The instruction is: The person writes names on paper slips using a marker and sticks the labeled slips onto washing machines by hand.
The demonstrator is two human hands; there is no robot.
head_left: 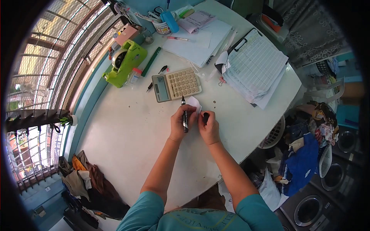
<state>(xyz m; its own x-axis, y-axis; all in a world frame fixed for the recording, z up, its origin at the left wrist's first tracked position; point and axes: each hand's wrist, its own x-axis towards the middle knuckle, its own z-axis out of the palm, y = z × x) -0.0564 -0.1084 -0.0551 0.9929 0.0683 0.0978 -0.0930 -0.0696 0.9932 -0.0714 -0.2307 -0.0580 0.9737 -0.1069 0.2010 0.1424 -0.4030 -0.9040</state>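
Note:
My left hand (177, 122) is closed around a black marker (185, 122), its dark tip pointing away from me, uncovered. Between the fingers of my right hand (210, 131) is the black marker cap (206, 118). A small white paper slip (194, 103) sticks up between both hands, and the fingertips of each touch it. Just beyond lies a beige calculator (176, 84) on the white table (127, 127). A black pen (156, 79) rests by the calculator's left side.
Toward the window stand a green tape dispenser (125, 63) and a small jar (134, 76). Papers (200, 44) and a pen cup (161, 27) are at the back. A clipboard with sheets (252, 63) lies right. Clothes (302, 161) and washing machines (308, 210) are beyond the right edge.

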